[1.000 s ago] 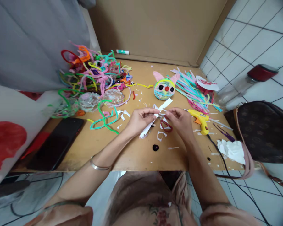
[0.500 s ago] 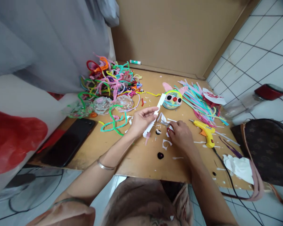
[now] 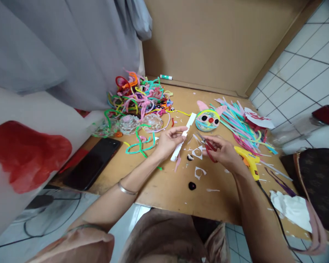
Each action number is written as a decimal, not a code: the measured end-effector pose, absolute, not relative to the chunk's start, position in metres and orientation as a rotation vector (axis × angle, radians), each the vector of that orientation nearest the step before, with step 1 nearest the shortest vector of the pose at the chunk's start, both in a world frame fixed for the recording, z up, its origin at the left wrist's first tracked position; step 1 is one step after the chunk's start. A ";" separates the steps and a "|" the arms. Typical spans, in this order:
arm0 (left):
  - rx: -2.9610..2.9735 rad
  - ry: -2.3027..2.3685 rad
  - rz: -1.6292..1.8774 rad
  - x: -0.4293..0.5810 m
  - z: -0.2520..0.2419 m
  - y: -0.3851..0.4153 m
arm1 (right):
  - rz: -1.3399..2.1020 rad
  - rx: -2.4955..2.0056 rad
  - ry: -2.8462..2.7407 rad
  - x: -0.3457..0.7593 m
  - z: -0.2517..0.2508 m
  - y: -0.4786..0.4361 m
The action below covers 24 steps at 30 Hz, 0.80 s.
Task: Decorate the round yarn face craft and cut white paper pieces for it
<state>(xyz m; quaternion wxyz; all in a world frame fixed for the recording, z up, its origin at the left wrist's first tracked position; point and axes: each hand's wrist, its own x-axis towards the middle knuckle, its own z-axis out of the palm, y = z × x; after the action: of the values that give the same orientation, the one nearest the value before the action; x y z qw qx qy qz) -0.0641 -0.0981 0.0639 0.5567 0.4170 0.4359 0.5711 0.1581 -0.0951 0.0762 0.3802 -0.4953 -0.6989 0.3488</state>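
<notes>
Between the thumb and fingers of my left hand [image 3: 168, 143] is a white paper strip [image 3: 191, 120] with notched edges, tilted above the table. My right hand [image 3: 222, 151] grips red-handled scissors [image 3: 210, 149], their blades pointing up and left toward the strip but apart from it. Below lie paper scraps [image 3: 199, 172] with cut-out holes, a small black-and-white piece [image 3: 190, 157] and a black round piece [image 3: 192, 186]. Behind the hands sits a round animal face [image 3: 207, 121] with pink ears, black eyes and a red nose.
Tangled pipe cleaners [image 3: 141, 93] heap at the back left, straight ones [image 3: 233, 118] at the right. A black phone [image 3: 91, 164] lies left. A yellow glue gun [image 3: 249, 162] with its cord, white tissue [image 3: 290, 208] and a brown bag [image 3: 318, 179] are right. A glue stick [image 3: 166, 77] lies at the back.
My right hand has lifted the scissors off the table scraps and turned them up toward the strip. My left hand still holds the strip. The whole view has shifted slightly.
</notes>
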 end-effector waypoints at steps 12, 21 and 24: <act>1.099 0.970 1.151 -0.078 0.053 -0.099 | 1.332 -1.274 -1.816 0.154 0.071 -0.111; 1.121 0.874 1.012 -0.077 0.054 -0.107 | 1.289 -1.229 -1.896 0.147 0.074 -0.118; 1.126 0.857 0.989 -0.076 0.054 -0.109 | 1.338 -1.218 -1.868 0.144 0.073 -0.120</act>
<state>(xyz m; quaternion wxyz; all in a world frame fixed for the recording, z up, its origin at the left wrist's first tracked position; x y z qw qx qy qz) -0.0763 -0.1093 0.0540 0.6501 0.4956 0.3770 0.4353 0.1443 -0.1198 0.0732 0.2671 -0.4514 -0.6922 0.4958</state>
